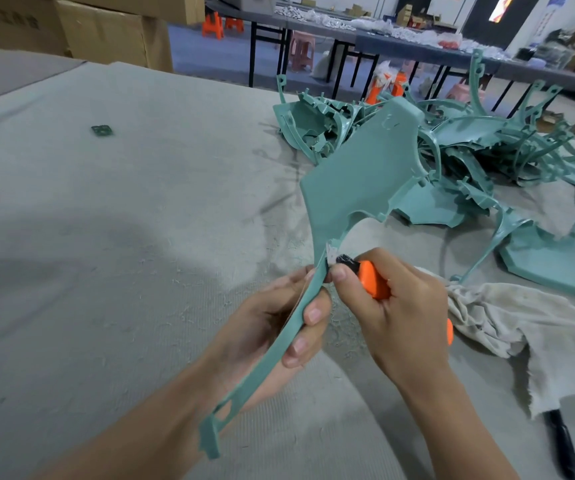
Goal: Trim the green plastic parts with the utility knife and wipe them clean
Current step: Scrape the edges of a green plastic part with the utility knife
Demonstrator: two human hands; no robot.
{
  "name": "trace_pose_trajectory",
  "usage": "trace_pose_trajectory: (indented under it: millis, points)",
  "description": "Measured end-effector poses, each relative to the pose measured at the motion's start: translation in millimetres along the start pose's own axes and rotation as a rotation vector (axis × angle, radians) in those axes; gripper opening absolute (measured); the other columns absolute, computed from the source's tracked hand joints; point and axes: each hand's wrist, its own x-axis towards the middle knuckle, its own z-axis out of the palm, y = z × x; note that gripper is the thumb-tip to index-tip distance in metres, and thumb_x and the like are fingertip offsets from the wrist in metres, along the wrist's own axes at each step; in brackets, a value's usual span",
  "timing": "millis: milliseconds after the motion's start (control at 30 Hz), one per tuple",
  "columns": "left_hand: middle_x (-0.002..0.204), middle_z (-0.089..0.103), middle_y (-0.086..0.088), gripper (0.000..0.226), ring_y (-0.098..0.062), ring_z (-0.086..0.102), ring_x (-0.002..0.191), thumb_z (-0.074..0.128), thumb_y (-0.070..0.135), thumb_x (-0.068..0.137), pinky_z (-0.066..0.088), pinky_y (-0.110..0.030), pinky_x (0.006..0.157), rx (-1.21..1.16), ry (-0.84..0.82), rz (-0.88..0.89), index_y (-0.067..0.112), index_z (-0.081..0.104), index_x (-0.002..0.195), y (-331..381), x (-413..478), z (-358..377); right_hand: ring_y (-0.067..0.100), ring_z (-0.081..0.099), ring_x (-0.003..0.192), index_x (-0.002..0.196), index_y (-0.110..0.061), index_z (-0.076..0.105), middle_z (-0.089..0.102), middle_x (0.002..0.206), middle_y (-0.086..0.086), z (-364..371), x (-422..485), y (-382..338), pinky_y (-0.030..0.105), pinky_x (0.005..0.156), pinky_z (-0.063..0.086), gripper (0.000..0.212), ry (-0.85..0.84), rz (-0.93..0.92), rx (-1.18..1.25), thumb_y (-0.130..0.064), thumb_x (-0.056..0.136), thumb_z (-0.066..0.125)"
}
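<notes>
Left hand (279, 320) grips green plastic part (358, 178) by thin strip, held above table (106, 237). Right hand (400, 306) clenches utility knife (372, 278), blade at strip edge beside left fingertips (313, 315). Slip risks cutting them; excess pressure gouges part.

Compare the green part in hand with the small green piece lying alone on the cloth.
The held green part is large, a broad panel with a long strip; the small green piece is tiny and squarish. The held part is raised in the left hand, utility knife at its edge; the small piece lies flat, untouched. Both are green.
</notes>
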Motion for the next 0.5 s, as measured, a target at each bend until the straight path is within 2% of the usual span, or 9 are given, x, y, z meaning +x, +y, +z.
trace_pose_trajectory:
  millis: [67, 167, 333, 500]
  points:
    - [0.051, 0.055, 0.005, 0.013, -0.003, 0.049, 0.032, 0.05, 0.019, 0.082, 0.038, -0.013, 0.031, -0.107, -0.015, -0.01, 0.01, 0.049, 0.091, 0.9, -1.5, -0.2, 0.019, 0.037, 0.046, 0.066, -0.008, 0.056, 0.034, 0.053, -0.008, -1.2, 0.6, 0.3, 0.034, 0.043, 0.035, 0.049, -0.008, -0.01, 0.003, -0.05, 0.091, 0.055]
    - [0.057, 0.055, -0.003, 0.017, -0.008, 0.05, 0.034, 0.052, 0.014, 0.085, 0.039, -0.015, 0.031, -0.269, -0.136, -0.018, 0.005, 0.049, 0.1, 2.1, -1.2, 0.8, 0.018, 0.038, 0.046, 0.066, -0.009, 0.058, 0.036, 0.053, -0.008, -2.7, 1.2, 0.6, 0.033, 0.044, 0.035, 0.049, -0.013, -0.003, 0.001, -0.051, 0.091, 0.055]
    - [0.059, 0.054, -0.004, 0.014, -0.008, 0.05, 0.035, 0.044, 0.01, 0.091, 0.038, -0.016, 0.033, -0.207, -0.114, -0.007, 0.006, 0.053, 0.101, 0.6, -1.7, -0.3, 0.019, 0.039, 0.045, 0.066, -0.01, 0.058, 0.035, 0.051, -0.009, -3.3, 1.8, 0.2, 0.032, 0.045, 0.033, 0.053, -0.043, 0.028, -0.021, -0.055, 0.09, 0.051]
    - [0.059, 0.052, -0.004, 0.013, -0.008, 0.048, 0.034, 0.047, 0.013, 0.09, 0.037, -0.016, 0.032, -0.187, -0.093, 0.014, 0.007, 0.057, 0.097, 0.3, -1.4, -0.6, 0.021, 0.038, 0.043, 0.066, -0.011, 0.057, 0.032, 0.052, -0.011, -2.8, 2.1, -2.2, 0.028, 0.048, 0.028, 0.053, -0.025, 0.042, -0.058, -0.057, 0.09, 0.049]
